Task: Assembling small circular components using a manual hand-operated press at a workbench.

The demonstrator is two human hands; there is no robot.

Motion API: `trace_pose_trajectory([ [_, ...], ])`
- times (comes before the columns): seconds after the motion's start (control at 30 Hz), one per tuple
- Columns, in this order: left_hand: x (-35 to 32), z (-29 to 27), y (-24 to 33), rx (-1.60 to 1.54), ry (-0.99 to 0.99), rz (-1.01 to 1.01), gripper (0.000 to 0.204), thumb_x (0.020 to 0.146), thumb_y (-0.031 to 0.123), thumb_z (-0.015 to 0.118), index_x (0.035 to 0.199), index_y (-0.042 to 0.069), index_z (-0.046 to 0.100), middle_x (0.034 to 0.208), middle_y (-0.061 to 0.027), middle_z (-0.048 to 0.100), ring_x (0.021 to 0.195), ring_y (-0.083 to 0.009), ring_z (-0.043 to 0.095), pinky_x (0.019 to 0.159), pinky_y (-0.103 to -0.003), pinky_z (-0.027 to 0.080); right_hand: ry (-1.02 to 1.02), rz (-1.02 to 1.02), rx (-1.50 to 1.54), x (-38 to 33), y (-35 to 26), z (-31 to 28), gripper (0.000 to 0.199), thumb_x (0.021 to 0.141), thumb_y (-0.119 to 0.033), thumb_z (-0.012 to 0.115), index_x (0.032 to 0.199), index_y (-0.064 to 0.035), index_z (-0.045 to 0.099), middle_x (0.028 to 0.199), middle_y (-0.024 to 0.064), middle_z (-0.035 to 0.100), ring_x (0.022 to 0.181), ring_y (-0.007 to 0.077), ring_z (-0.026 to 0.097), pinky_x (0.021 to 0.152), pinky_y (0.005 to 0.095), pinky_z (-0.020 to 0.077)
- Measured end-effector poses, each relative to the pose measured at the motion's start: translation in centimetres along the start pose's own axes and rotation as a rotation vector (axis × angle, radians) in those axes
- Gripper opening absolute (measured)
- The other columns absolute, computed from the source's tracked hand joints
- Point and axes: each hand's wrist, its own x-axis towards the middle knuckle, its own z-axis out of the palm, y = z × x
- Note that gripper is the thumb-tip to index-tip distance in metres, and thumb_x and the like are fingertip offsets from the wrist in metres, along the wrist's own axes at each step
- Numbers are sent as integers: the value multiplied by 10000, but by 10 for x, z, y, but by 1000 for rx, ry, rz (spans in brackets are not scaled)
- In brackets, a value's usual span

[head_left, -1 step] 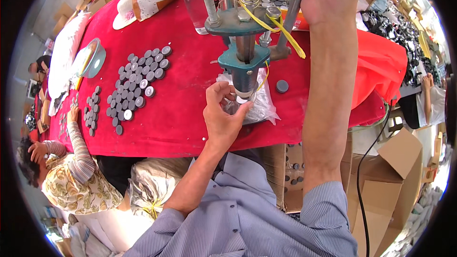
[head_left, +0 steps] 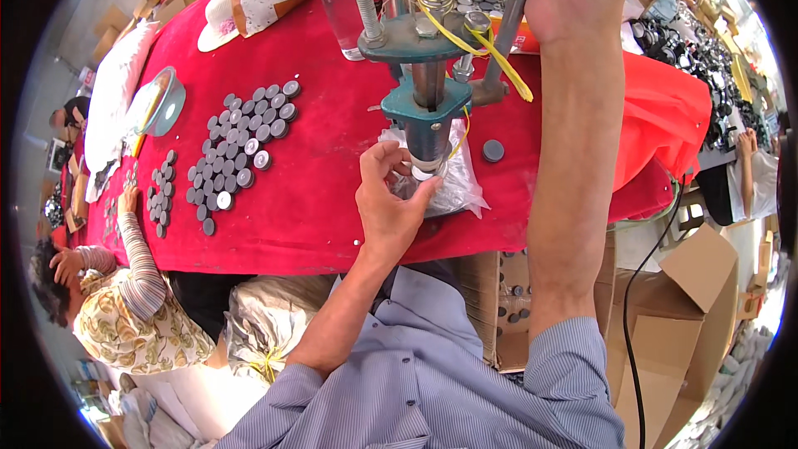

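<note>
Left hand (head_left: 389,209): curled, pinching white disc (head_left: 423,174) under hand press (head_left: 427,110); judged unfinished. Right hand (head_left: 555,0): wrapped round lever (head_left: 516,15). Grey caps (head_left: 279,128): finished or waiting, unclear.

Red-covered table (head_left: 316,158) with grey discs (head_left: 218,165), clear bag (head_left: 455,193), lidded bottle (head_left: 341,21) and perhaps a glass bowl (head_left: 169,105).

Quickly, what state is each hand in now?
Left hand: curled around the small white round piece, seemingly holding it.
Right hand: closed on the grey metal lever, partly out of view.
</note>
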Motion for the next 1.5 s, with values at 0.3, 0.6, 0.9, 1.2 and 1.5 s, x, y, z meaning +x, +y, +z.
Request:
trace_pose_trajectory([
  [0.3, 2, 7, -1, 64, 38, 51, 726, 715, 68, 883, 1299, 17, 455, 1036, -105, 678, 815, -165, 600, 758, -307, 500, -12, -37, -9, -3, 0, -1, 340, 998, -349, 527, 861, -39, 559, 759, 19, 522, 545, 65, 421, 499, 242, 377],
  [0.6, 4, 14, -1, 30, 26, 28, 761, 705, 113, 907, 1317, 3, 468, 1026, -64, 687, 838, -126, 586, 762, -277, 485, 216, -60, -83, -11, -7, 13, 369, 1006, -378, 518, 889, -32, 570, 741, 25, 543, 524, 78, 417, 483, 249, 382],
  [0.9, 2, 6, -11, 41, 32, 99, 794, 705, 70, 884, 1372, 15, 459, 1098, -98, 690, 858, -178, 612, 773, -313, 489, -232, -71, -257, -80, -47, -6, 347, 972, -374, 431, 890, -98, 624, 664, -9, 416, 642, 149, 409, 904, 492, 434],
  [1.2, 2, 8, -16, 101, 50, 124, 802, 713, 103, 904, 1372, 22, 453, 1095, -95, 708, 847, -146, 623, 754, -296, 492, -110, -93, -378, -153, -56, 7, 250, 984, -395, 452, 850, -195, 520, 748, -9, 460, 678, 141, 462, 936, 480, 338],
  [1.5, 6, 10, -19, 84, 68, 131, 800, 674, 96, 925, 1340, 4, 492, 1046, -89, 678, 837, -172, 616, 725, -310, 504, -125, -32, -398, -146, -62, 7, 249, 977, -411, 467, 848, -205, 519, 746, -10, 460, 677, 141, 474, 941, 474, 340],
])
